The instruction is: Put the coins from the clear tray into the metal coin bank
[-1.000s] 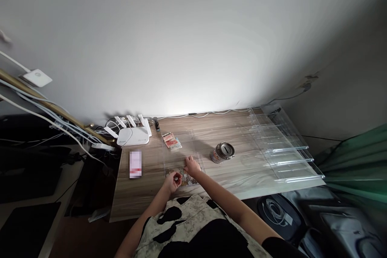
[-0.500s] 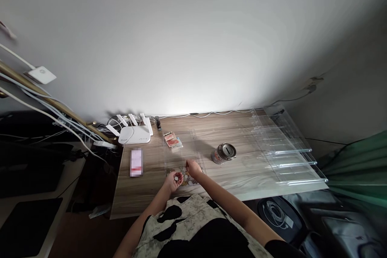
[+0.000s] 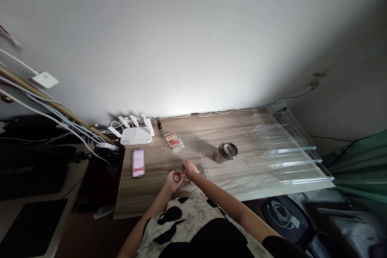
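Palm up, my left hand [image 3: 173, 182] is cupped around a silvery coin [image 3: 175, 178] at the front of the desk. Just to its right, my right hand [image 3: 189, 169] is closed with fingers pinched; whatever is in them is too small to make out. Beneath and beside both hands, several loose coins [image 3: 203, 170] lie at the near end of a clear plastic tray [image 3: 190, 136]. A small bundle of reddish banknotes [image 3: 174, 140] rests at the tray's far left. A round coin tin [image 3: 225, 152] with a slotted metal lid stands right of the tray.
A phone [image 3: 138, 163] lies left of the tray, below a white router [image 3: 136, 134] with upright antennas. A small dark bottle [image 3: 159, 123] stands beside the router. Clear plastic panels [image 3: 290, 157] cover the desk's right end. Cables run along the wall.
My right hand has moved left, closer to my left hand, uncovering coins on its right. My left hand still holds the coin. The whole view has shifted slightly.
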Demonstrator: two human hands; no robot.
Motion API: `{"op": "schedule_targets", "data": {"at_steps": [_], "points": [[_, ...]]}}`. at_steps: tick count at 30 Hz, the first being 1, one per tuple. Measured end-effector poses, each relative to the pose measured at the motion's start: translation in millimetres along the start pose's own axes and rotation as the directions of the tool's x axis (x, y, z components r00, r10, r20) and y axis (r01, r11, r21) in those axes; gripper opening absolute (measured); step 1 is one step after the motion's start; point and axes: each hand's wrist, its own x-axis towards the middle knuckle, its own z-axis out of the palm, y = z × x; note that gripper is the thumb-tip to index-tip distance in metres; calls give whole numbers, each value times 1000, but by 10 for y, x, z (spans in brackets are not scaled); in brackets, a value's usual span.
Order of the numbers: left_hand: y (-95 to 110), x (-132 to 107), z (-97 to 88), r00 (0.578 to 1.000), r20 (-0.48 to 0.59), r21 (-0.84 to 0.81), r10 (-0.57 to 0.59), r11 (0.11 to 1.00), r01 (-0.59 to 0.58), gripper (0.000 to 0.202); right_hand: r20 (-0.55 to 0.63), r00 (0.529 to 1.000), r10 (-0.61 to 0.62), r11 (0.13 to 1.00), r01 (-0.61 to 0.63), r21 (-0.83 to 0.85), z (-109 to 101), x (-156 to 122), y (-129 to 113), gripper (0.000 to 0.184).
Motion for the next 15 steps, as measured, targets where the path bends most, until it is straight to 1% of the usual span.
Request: {"op": "schedule_targets", "data": {"at_steps": [4,8,10,12,13,15], "points": [[21,-67,24,998,-38,-82,-48,996,45,30,-9,1000,-23,999,23,49,-32,-35,-34,16],[34,-87,64,995,-61,-138,-79,988,70,30,6,989,-146,978,144,151,-115,-89,-59,18],[34,-82,76,994,-80,-148,-75,987,62,27,-9,989,-148,982,148,114,-151,-112,-34,22],[28,-82,82,993,-94,-141,-73,988,60,25,-16,995,-99,995,99,12,-157,-138,12,23],[25,-85,83,993,-99,-135,-70,989,57,25,-4,997,-83,996,82,-33,-145,-152,38,23],[23,-101,83,992,-106,-128,-68,990,54,24,31,997,-76,994,78,-71,-92,-179,78,24]]}}
